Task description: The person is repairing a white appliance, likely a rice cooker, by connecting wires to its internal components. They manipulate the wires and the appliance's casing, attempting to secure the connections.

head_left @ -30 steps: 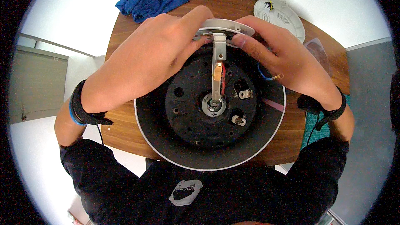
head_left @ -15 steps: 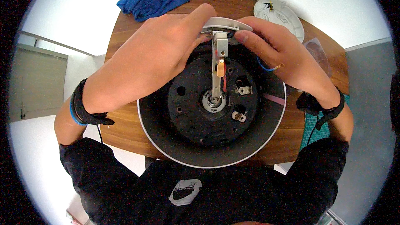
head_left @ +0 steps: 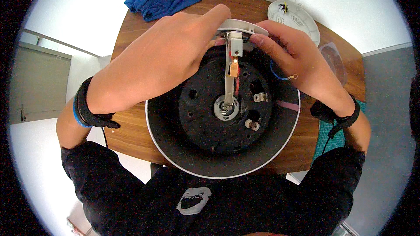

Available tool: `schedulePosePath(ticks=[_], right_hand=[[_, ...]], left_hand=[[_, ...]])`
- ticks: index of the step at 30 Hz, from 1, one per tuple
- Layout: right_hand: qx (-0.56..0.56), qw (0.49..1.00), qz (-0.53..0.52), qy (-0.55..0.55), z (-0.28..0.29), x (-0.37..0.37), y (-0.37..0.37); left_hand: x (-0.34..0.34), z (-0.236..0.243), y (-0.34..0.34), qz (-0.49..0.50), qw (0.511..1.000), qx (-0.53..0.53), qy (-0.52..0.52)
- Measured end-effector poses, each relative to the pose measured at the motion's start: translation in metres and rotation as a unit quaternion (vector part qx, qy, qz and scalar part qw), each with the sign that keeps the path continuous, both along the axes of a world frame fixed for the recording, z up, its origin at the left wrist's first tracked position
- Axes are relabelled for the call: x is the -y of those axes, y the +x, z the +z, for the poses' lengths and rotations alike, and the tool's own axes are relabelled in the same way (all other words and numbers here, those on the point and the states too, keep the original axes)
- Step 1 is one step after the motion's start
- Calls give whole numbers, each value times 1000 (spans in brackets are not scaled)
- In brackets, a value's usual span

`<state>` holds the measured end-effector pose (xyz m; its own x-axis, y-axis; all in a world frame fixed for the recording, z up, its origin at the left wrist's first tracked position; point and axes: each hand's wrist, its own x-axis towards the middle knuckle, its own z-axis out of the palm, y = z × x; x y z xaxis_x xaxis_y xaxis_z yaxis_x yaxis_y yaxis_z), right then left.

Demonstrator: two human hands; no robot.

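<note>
A round appliance body that looks like an upturned rice cooker (head_left: 183, 160) stands before me, its underside uncovered and facing up. At its far edge is a curved white panel (head_left: 243, 25). My left hand (head_left: 173, 54) grips the panel's left end, fingertips partly hidden behind it. My right hand (head_left: 297, 54) pinches the right end between thumb and fingers. From the panel a flat metal lever (head_left: 229, 80) reaches to the round metal centre (head_left: 226, 108) of the black inner plate (head_left: 199, 126). A copper contact and red wire lie beside the lever. A blue wire (head_left: 280, 76) with a ring terminal hangs near my right hand.
A blue cloth (head_left: 164, 0) lies at the table's far left. The white vented round cover (head_left: 302, 24) rests at the far right, with a clear plastic piece (head_left: 334, 61) closer in. A green cutting mat (head_left: 330, 137) is by my right forearm on the wooden table (head_left: 127, 131).
The panel and lever have shifted slightly to the right, both hands still on the panel. The hold looks the same.
</note>
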<state>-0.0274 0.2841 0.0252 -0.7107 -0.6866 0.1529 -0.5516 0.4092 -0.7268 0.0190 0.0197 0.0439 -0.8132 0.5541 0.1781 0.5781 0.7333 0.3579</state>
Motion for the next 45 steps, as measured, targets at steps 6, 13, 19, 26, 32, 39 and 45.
schedulePosePath(ticks=[6,13,19,26,32,39,45], right_hand=[[-1,1000,-4,16,3,3,0],[37,994,-5,101,15,9,-4],[76,994,29,79,-3,8,0],[186,975,14,121,5,9,-18],[183,976,33,110,14,6,-18],[74,992,29,93,11,2,-11],[37,994,28,95,6,3,-13]], left_hand=[[1,3,2,11,1000,-12,-19],[4,2,-3,17,999,31,-27],[7,-12,3,4,996,90,-14],[9,-6,4,22,995,88,-27],[6,2,4,37,992,113,-41],[3,5,3,36,991,118,-55],[0,6,5,59,989,119,-57]])
